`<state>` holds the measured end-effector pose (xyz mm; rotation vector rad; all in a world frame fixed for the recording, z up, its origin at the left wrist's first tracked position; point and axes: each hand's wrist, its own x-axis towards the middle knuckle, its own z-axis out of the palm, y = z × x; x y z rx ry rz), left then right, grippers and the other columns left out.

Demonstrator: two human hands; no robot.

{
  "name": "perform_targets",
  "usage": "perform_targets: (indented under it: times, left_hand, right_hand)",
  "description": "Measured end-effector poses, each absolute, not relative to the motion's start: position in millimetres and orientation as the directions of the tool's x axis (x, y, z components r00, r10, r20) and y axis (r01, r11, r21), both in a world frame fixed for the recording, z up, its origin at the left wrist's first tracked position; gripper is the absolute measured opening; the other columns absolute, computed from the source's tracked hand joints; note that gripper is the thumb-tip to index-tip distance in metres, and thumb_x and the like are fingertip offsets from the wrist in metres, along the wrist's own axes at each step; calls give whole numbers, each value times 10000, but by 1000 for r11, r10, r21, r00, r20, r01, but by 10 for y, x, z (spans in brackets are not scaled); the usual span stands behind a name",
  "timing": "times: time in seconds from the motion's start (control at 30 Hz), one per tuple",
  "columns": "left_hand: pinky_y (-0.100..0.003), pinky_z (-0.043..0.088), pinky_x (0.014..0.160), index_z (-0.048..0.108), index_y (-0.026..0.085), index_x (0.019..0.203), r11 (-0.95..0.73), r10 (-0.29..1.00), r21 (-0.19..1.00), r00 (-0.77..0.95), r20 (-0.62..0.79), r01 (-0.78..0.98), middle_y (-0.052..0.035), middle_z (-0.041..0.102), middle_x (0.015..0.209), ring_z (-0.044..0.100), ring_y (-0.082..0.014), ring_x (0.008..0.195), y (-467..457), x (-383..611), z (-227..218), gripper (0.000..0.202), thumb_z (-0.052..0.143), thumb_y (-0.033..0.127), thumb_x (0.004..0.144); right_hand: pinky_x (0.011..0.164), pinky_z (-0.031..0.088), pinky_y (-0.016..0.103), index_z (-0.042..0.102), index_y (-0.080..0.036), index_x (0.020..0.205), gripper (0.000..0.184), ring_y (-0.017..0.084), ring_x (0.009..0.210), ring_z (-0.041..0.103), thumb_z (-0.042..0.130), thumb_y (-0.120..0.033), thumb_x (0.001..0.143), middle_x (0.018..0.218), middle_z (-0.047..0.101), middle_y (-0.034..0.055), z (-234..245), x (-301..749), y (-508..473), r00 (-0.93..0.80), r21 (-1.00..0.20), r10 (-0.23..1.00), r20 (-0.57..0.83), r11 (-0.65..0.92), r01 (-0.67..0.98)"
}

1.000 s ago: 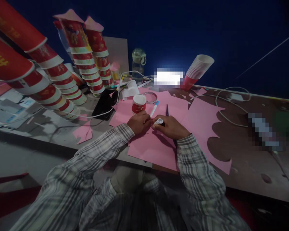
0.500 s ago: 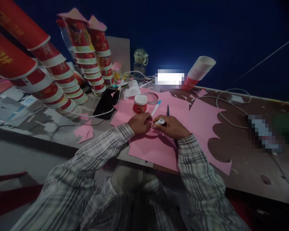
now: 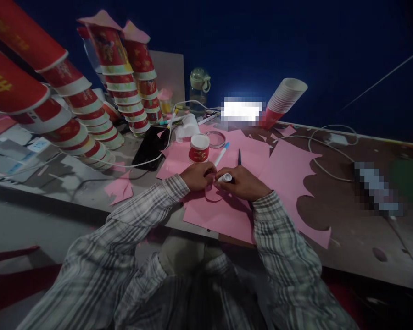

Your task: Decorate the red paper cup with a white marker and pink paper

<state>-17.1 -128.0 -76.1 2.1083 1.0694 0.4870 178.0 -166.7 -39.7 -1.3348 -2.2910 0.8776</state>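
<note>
My left hand (image 3: 198, 176) is closed, its fingertips pinching a small round-edged piece of pink paper (image 3: 213, 194). Close beside it, my right hand (image 3: 242, 182) is closed around a white tube (image 3: 226, 178) that looks like a glue stick, its round end facing me. The far end of the tube is hidden by the fingers. Both hands are over a large pink sheet (image 3: 216, 217). Just beyond my left hand stands a short red paper cup (image 3: 199, 151) with a white top. A blue-capped white marker (image 3: 222, 155) and a dark, slim tool (image 3: 240, 157) lie past the fingers.
Tall towers of red paper cups (image 3: 119, 82) rise at the left. A black phone (image 3: 147, 149), a roll of tape (image 3: 216, 139) and a bottle (image 3: 198, 87) lie farther back. Stacked cups (image 3: 285, 101) lean at the back; a scalloped pink sheet (image 3: 289, 178) lies right.
The small pink paper now shows more below my fingers, its rounded edge turned toward me. The white tube has shifted slightly left and down with my right hand.
</note>
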Motion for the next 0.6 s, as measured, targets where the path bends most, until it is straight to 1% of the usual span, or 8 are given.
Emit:
perform_targets:
  times: [0.13,0.23,0.3,0.33,0.4,0.47,0.6]
  left_hand:
    - [-262,466,675,640,170,938,-418,818,717,575,29,558,-2,656,797,580,-141,726,-1300,-170,-762,225,528,142,746]
    - [-258,427,629,638,167,911,-429,842,687,535,69,586,1,632,742,542,-136,669,-1326,-150,-763,192,528,153,755]
    - [-256,400,600,631,166,855,-424,855,675,513,77,604,3,618,705,521,-131,633,-1335,-134,-765,109,557,212,789]
    - [-255,390,590,625,166,824,-418,860,672,505,75,612,3,614,692,515,-129,622,-1336,-127,-766,103,573,253,806]
    - [-255,385,587,621,164,789,-413,863,663,500,67,624,-1,618,687,518,-128,619,-1332,-120,-767,163,591,319,831]
    - [-256,398,604,639,163,828,-416,861,660,505,64,625,-7,638,713,536,-132,639,-1326,-120,-767,184,578,334,855]
    - [-264,464,700,664,160,1002,-415,845,700,532,59,581,-25,697,840,599,-146,742,-1319,-128,-771,211,534,266,873]
  right_hand:
    - [749,464,289,726,-184,992,228,169,735,688,578,-314,878,890,777,43,-451,1802,-1629,-511,-603,856,72,446,661]
    - [774,461,293,730,-187,1003,235,176,749,702,569,-314,888,904,787,43,-463,1811,-1615,-518,-568,851,88,470,675]
    - [795,458,300,733,-196,1006,228,180,761,709,566,-296,888,923,793,38,-459,1808,-1618,-530,-550,844,89,485,680]
    - [810,453,305,735,-203,1006,224,183,774,713,564,-285,888,940,795,35,-456,1805,-1621,-537,-536,839,89,494,684]
    - [839,441,316,738,-216,1006,221,191,808,719,557,-266,889,978,796,30,-453,1797,-1626,-550,-509,831,88,512,692]
    - [856,430,321,740,-223,1008,221,192,817,720,557,-256,889,981,797,26,-455,1791,-1626,-559,-497,824,89,523,692]
    - [841,430,317,739,-219,1010,219,183,759,709,566,-254,879,912,797,23,-461,1792,-1619,-562,-503,822,90,524,687]
